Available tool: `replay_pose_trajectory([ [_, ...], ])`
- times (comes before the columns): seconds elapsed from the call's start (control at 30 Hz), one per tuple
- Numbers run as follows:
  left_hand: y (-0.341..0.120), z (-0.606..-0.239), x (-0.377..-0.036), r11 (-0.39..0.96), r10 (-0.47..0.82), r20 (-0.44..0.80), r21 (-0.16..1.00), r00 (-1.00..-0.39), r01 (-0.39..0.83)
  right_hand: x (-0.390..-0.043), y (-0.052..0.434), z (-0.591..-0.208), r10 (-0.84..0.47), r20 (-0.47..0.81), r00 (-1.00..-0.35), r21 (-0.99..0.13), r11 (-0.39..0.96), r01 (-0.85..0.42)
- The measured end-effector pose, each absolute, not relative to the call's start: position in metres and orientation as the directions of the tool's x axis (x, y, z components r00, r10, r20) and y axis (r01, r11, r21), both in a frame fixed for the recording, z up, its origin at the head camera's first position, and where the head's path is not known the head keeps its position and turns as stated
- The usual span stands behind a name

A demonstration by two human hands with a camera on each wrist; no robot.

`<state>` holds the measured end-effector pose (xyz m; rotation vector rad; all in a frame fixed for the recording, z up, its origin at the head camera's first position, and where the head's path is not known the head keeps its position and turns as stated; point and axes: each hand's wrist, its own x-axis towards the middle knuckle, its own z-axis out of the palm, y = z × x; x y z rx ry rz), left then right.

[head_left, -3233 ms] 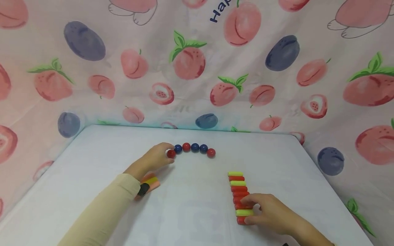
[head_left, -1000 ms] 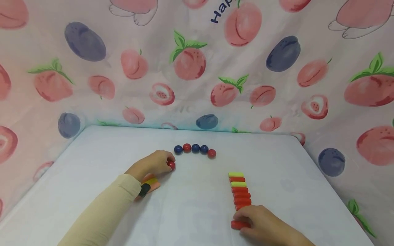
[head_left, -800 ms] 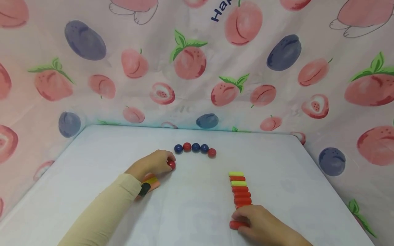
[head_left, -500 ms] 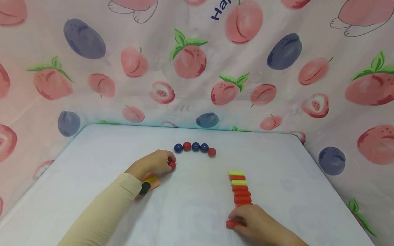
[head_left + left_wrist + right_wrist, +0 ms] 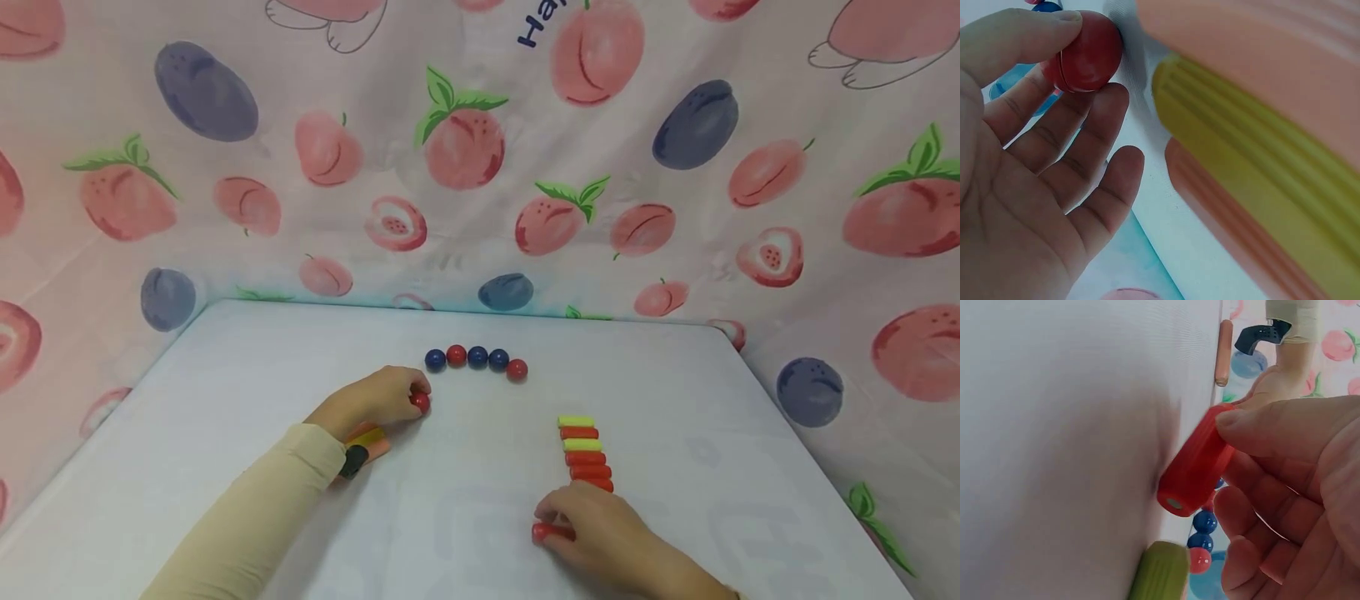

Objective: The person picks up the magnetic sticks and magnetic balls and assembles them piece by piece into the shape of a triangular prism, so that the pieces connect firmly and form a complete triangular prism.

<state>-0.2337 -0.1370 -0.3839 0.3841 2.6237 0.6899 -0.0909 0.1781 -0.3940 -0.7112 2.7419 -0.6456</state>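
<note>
My left hand (image 5: pixel 378 396) pinches a glossy red ball (image 5: pixel 1090 53) between thumb and fingertips, just on the near side of an arc of red and blue balls (image 5: pixel 477 357). Beneath the left wrist lie orange and yellow ribbed sticks (image 5: pixel 1241 144), partly covered by the arm. On the right, my right hand (image 5: pixel 600 533) holds a short red ribbed stick (image 5: pixel 1200 462) by thumb and fingers, close over the white surface. That stick is left of a column of red and yellow sticks (image 5: pixel 585 458), whose near end the hand hides. A yellow-green stick (image 5: pixel 1159 575) shows below it in the right wrist view.
Both hands work over a white tabletop (image 5: pixel 465 500). A fruit-printed cloth (image 5: pixel 322 225) hangs behind it and along both sides. A black strap piece (image 5: pixel 352 460) sits at the left wrist, over the orange and yellow sticks.
My left hand has drawn the red ball from the arc's left end toward me. My right hand has taken a red stick from the column's near part and moved it left.
</note>
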Motion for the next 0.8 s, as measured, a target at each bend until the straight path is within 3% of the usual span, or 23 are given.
replay_pose_trajectory([
  [0.5, -0.128, -0.381, -0.224, 0.797, 0.409, -0.257, 0.567, -0.876, 0.206, -0.109, 0.151, -0.379, -0.464, -0.09, -0.881, -0.571, 0.749, -0.336],
  [0.8, -0.112, -0.375, -0.207, 0.731, 0.488, -0.217, 0.631, -0.845, 0.26, -0.12, 0.139, -0.374, -0.431, -0.058, -0.9, -0.562, 0.76, -0.327],
])
